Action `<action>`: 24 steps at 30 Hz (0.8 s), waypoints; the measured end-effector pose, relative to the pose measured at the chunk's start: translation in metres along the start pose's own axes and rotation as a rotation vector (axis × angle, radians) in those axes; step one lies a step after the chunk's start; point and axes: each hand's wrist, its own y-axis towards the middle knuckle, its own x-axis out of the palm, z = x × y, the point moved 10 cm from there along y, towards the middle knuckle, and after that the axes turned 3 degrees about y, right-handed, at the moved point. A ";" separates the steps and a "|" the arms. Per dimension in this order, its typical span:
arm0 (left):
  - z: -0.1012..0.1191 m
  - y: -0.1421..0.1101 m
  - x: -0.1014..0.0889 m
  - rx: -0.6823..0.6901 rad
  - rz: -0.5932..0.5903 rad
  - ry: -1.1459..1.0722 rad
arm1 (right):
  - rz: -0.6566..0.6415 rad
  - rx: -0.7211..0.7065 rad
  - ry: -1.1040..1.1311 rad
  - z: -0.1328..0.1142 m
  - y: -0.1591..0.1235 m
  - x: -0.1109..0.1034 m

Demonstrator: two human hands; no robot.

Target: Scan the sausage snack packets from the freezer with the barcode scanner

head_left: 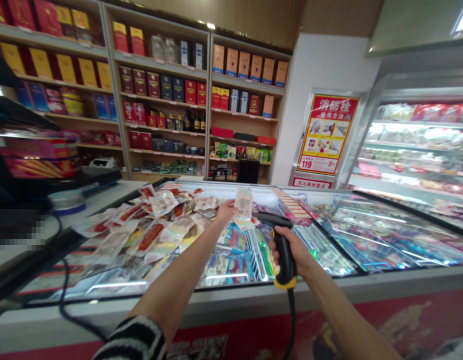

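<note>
A clear plastic food packet with a pale printed label stands upright in my left hand, which pinches its left edge above the freezer glass. My right hand is wrapped round the grip of a black and yellow barcode scanner. The scanner's head points left toward the packet, a small gap apart from it. Its cable hangs down from the handle. To the left of my left hand lies a heap of sealed packets, several with reddish-brown sausages inside.
A glass-topped chest freezer holds colourful packages and a white wire basket. At left, a counter carries a tape roll and dark equipment. A black cable hangs at lower left. Stocked shelves stand behind.
</note>
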 end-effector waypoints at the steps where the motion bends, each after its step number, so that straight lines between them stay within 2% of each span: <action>1: 0.000 0.003 -0.005 -0.002 0.023 0.034 | 0.027 -0.015 0.005 -0.005 0.002 -0.008; 7: 0.013 0.014 -0.042 0.027 0.234 0.289 | 0.262 -0.135 -0.027 -0.040 0.007 -0.081; 9: 0.026 0.011 -0.045 0.077 0.309 0.376 | 0.325 -0.175 -0.029 -0.048 0.007 -0.106; 10: 0.033 0.008 -0.041 0.109 0.326 0.414 | 0.350 -0.193 -0.026 -0.051 0.008 -0.117; 12: 0.042 0.001 -0.016 0.172 0.298 0.479 | 0.387 -0.213 -0.014 -0.054 0.010 -0.137; 14: 0.042 -0.005 0.027 0.207 0.178 0.533 | 0.409 -0.206 -0.003 -0.054 0.012 -0.152; 17: 0.021 -0.018 0.102 0.156 -0.048 0.609 | 0.425 -0.194 0.013 -0.052 0.015 -0.166; 19: 0.004 -0.028 0.143 0.084 -0.147 0.654 | 0.444 -0.195 0.014 -0.051 0.015 -0.171; 21: -0.006 -0.037 0.169 0.045 -0.167 0.685 | 0.470 -0.190 0.014 -0.049 0.013 -0.174; 24: -0.011 -0.039 0.188 0.033 -0.159 0.705 | 0.483 -0.173 0.022 -0.043 0.011 -0.175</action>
